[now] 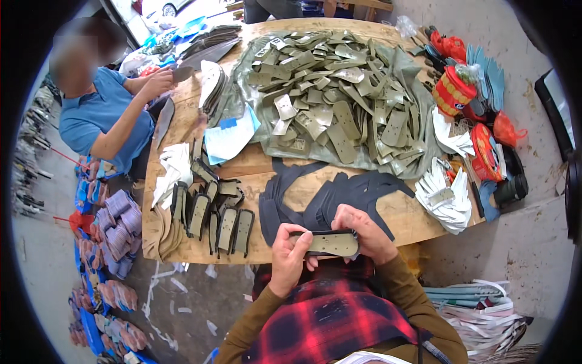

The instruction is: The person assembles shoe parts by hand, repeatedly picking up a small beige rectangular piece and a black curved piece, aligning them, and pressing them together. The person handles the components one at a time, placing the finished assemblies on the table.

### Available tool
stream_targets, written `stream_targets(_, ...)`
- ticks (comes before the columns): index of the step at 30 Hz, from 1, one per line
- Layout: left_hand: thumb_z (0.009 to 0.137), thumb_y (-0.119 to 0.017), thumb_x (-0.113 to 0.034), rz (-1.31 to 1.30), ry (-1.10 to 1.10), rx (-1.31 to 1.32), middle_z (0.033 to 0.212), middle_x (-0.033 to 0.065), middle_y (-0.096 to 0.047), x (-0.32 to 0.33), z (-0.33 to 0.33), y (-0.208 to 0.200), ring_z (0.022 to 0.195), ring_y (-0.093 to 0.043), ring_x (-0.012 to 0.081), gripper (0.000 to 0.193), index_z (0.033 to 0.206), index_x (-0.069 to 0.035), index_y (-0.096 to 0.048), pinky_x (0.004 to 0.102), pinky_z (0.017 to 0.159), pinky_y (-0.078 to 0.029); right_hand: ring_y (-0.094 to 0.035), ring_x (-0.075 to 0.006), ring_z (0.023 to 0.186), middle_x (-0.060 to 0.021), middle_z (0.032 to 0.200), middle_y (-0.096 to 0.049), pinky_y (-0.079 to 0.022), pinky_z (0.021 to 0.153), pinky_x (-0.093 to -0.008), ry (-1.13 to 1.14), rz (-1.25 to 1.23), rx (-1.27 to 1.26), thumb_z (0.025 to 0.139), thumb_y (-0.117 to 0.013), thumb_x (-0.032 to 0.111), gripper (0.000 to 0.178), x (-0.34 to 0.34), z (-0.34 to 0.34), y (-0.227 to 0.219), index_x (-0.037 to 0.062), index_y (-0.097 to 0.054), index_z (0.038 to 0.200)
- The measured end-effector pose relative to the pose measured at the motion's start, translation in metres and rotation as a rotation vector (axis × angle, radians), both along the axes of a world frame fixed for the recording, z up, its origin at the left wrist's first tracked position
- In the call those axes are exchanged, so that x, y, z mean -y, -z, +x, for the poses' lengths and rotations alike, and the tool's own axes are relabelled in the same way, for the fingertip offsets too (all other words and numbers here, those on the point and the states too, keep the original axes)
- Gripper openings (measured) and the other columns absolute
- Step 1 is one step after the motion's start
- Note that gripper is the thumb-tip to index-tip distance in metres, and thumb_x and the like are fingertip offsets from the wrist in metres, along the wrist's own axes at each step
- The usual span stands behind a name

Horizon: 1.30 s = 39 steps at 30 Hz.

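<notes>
My left hand [290, 259] is closed round the left end of an olive plate [330, 244] with small holes and a black strip along its edge. Its thumb lies on top. At the other end, the bent fingers of my right hand [367, 234] pinch the black edge. The plate is held level, just in front of the wooden table [364, 252]. Black cut fabric pieces [336, 197] lie right beyond my hands. To their left, several similar black-edged olive plates [227, 229] stand close together by the table's near edge.
Bare olive plates [339, 115] are heaped on a grey-green plastic sheet [239, 115]. White cut pieces [445, 197] and red tubs [453, 91] line the right side. A co-worker in a blue shirt [112, 124] handles a dark piece at the left. Bundled pieces [121, 224] cover the floor there.
</notes>
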State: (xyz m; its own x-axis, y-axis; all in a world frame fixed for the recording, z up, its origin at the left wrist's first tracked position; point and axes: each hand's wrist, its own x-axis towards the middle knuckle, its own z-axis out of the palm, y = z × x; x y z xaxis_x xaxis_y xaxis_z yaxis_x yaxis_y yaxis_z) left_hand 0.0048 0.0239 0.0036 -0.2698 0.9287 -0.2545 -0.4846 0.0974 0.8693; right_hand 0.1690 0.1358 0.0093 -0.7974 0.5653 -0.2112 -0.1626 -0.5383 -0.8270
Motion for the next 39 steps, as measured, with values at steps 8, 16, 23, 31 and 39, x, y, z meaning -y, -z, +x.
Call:
stream_targets(8,0.098,-0.06,-0.014,0.069,0.031,-0.056,0.071,0.0066,-0.061,-0.006,0.002,-0.009,0.05,-0.058,0.011,0.02,0.106,-0.005,-0.044,0.0209,0.041,-0.045,-0.049,-0.0093,0.07,-0.0012,0.079,-0.048,-0.042,0.057,-0.0216,0.034,0.111,-0.092,0.099,-0.057,0.025,0.023,-0.012,0.005,-0.002,0.0089,-0.047,0.086)
stream_targets(16,0.098,-0.06,-0.013,0.013,-0.081,-0.026,0.071,0.0074,-0.061,-0.001,0.006,-0.01,0.049,-0.058,0.0111,0.018,0.105,-0.005,-0.045,0.0214,0.041,-0.044,-0.044,-0.0036,0.073,0.0029,0.083,-0.048,-0.038,0.065,-0.0194,-0.003,-0.026,-0.018,0.094,-0.061,0.014,0.017,-0.005,0.001,-0.01,0.0101,-0.047,0.087)
stream_targets(23,0.096,-0.061,-0.014,-0.065,0.336,-0.078,0.083,0.0102,-0.065,-0.001,-0.017,-0.008,0.065,-0.065,0.014,0.018,0.104,-0.002,-0.05,0.0243,0.055,-0.053,-0.041,-0.0028,0.067,0.0046,0.084,-0.046,-0.034,0.059,-0.0194,-0.085,0.26,0.089,0.095,-0.062,0.016,0.018,-0.019,0.003,-0.006,0.0124,-0.046,0.086)
stream_targets(31,0.105,-0.042,-0.027,-0.199,0.738,-0.162,0.07,0.0053,-0.065,-0.004,-0.02,-0.035,0.049,-0.056,0.0077,0.031,0.119,-0.001,-0.052,0.0194,0.043,-0.042,-0.05,-0.006,0.048,0.0007,0.079,-0.053,-0.037,0.036,-0.02,-0.178,-0.076,-0.018,0.1,-0.054,0.029,0.021,-0.012,0.004,-0.017,0.0089,-0.048,0.099)
stream_targets(39,0.105,-0.043,-0.03,-0.103,0.485,-0.137,0.067,0.0041,-0.063,-0.003,0.01,-0.026,0.044,-0.049,0.0065,0.031,0.11,-0.002,-0.054,0.0212,0.041,-0.038,-0.054,-0.0105,0.068,-0.0038,0.088,-0.052,-0.045,0.059,-0.0233,-0.017,0.143,0.05,0.103,-0.048,0.033,0.03,-0.015,-0.001,-0.01,0.004,-0.052,0.099)
